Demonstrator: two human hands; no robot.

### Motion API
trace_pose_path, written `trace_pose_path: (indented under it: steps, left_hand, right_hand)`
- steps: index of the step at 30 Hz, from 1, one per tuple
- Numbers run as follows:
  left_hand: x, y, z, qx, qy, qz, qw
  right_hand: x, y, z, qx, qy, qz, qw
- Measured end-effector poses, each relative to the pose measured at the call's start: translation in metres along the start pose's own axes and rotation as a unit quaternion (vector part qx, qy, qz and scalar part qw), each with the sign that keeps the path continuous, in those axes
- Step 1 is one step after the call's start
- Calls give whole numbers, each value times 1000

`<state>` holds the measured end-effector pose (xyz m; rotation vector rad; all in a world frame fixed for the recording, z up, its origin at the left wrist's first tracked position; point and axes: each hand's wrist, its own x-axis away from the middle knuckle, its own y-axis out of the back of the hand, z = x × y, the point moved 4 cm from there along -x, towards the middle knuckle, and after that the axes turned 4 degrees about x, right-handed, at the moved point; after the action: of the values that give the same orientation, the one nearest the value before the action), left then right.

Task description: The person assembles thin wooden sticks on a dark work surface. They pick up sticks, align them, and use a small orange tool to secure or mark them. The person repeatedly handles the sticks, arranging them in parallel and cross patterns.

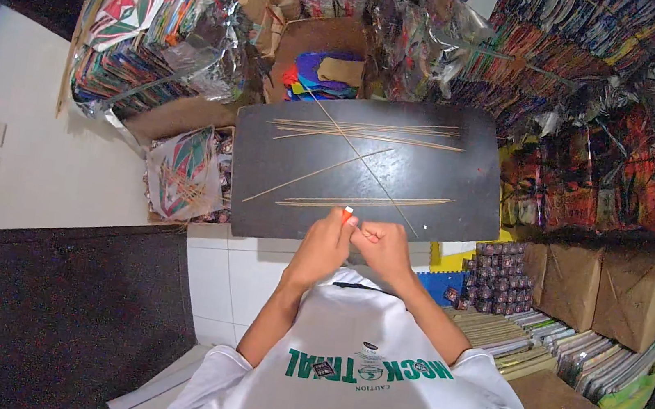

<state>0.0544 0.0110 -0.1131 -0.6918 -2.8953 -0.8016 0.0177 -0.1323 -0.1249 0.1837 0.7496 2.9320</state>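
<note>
In the head view, a small orange piece with a white tip [348, 215] is gripped in the curled left hand [323, 245], right around the near edge of the dark, glossy rectangular table [422, 176], while the right hand [381, 246] is held with fingers bent just beside it, and honestly it can't be told whether anything's pinched in there. Long, thin, straw-coloured sticks [369, 201] are spread over the table, some grouped just past the hands, others crossed farther back.
</note>
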Motion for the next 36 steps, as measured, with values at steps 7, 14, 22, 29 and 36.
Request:
trace_pose_path:
  steps: [7, 14, 22, 29, 36]
  left_hand:
    - [-17, 29, 31, 23, 66, -82, 994]
    - [-82, 72, 162, 429, 184, -129, 875]
    - [-116, 116, 240, 187, 109, -247, 945]
    - [-118, 104, 294, 87, 78, -260, 959]
    - [-115, 102, 281, 27, 104, -269, 957]
  right_hand:
    - [-28, 25, -47, -77, -59, -123, 988]
    - [-26, 6, -33, -103, -79, -62, 990]
    - [-24, 2, -42, -126, -103, -42, 986]
    - [-20, 5, -47, -143, -113, -59, 982]
    - [-17, 4, -41, -105, -90, -73, 988]
